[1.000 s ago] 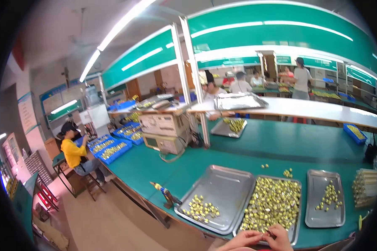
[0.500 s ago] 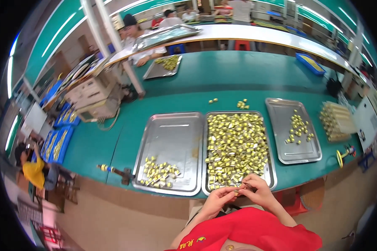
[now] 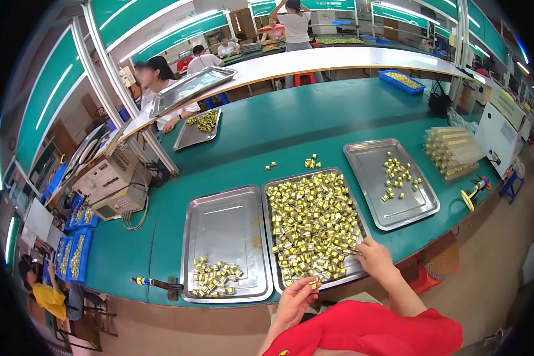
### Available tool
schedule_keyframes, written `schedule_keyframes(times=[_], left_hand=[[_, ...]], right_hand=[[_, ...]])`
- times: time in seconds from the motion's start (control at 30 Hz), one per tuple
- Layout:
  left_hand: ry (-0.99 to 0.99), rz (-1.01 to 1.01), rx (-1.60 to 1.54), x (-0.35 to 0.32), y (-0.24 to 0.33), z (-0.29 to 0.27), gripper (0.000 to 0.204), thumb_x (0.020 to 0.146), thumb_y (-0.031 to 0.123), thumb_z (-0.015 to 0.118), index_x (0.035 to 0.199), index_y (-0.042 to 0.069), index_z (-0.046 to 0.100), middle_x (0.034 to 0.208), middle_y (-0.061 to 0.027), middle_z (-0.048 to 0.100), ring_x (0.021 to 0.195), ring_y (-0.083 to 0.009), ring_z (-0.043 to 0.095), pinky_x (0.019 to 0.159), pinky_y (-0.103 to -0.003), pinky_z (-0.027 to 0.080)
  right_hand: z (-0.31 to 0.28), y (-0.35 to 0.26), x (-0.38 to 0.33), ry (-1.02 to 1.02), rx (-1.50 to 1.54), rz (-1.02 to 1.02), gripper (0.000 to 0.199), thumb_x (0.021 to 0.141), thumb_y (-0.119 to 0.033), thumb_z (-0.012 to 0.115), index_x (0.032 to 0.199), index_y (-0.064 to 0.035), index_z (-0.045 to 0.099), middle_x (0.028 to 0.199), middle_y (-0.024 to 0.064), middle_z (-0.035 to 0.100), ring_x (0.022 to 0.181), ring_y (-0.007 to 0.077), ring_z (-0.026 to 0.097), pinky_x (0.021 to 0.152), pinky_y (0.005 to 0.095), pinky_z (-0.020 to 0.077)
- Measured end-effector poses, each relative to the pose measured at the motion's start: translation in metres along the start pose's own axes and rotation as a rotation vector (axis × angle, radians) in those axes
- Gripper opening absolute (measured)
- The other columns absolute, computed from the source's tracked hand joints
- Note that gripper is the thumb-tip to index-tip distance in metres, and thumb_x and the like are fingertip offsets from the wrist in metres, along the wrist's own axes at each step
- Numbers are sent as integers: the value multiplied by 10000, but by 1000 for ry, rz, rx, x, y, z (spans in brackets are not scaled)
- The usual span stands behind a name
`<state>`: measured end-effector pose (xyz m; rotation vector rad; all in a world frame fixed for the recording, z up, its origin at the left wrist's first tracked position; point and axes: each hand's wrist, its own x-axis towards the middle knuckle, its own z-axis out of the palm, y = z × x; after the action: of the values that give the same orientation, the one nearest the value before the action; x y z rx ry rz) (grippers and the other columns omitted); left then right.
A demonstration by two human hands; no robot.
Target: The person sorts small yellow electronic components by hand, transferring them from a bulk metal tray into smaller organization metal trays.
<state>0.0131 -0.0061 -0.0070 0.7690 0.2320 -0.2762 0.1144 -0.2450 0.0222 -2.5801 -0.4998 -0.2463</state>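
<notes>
At tray edge, right hand (image 3: 374, 256) fingertips obscured

A long green table (image 3: 314, 127) carries a shallow steel tray (image 3: 390, 183) sparsely dotted with small yellow pieces, and a stack of clear plastic tubes (image 3: 454, 152) near it. A beige boxy test instrument (image 3: 110, 184) sits toward the left, with a yellow-handled screwdriver (image 3: 151, 283) at the near edge.

Three steel trays crowd the near edge of the green bench: the middle tray (image 3: 314, 228) is packed with small yellow parts, leaving no bare metal. The left tray (image 3: 226, 243) lies mostly bare (parts only at its near end), as does the right tray (image 3: 390, 183). Beyond them, open bench (image 3: 291, 127) runs back.
</notes>
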Motion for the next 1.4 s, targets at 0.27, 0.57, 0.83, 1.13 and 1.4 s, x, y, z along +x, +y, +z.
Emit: schedule_keyframes(times=[0.27,0.57,0.83,1.13,1.4], left_hand=[[-37,62,-217,-5,-3,-4,244,953,66,528,1188,6,552,1156,-141,606,1036,-195,600,869,-290,515],[27,43,-213,-9,1,-3,294,965,78,509,1245,-8,509,1179,-165,590,1044,-207,601,868,-282,521],[52,60,-236,-7,6,-7,314,965,85,502,1261,-18,480,1167,-153,582,1051,-215,598,892,-308,513],[42,85,-295,-4,13,-3,303,955,112,518,1236,-2,504,1112,-103,591,993,-162,576,841,-290,501],[125,318,259,-5,2,13,298,865,37,660,1158,22,607,964,-5,602,844,-59,554,721,-201,450]], right_hand=[[13,7,-4,6,-12,26,173,736,-119,715,848,-61,596,843,117,588,787,353,613,660,451,498],[13,4,2,274,387,-47,185,763,-71,699,932,-29,637,794,85,599,647,247,579,587,355,456],[15,-49,10,-401,1248,275,254,839,-128,716,1050,4,666,841,6,660,679,13,543,570,173,399],[18,-73,8,-575,1383,290,293,844,-123,707,1099,-1,632,867,-5,637,716,26,554,603,171,407],[16,-75,2,-581,1373,291,253,860,-29,656,1104,26,620,918,20,649,775,49,579,676,187,451]])
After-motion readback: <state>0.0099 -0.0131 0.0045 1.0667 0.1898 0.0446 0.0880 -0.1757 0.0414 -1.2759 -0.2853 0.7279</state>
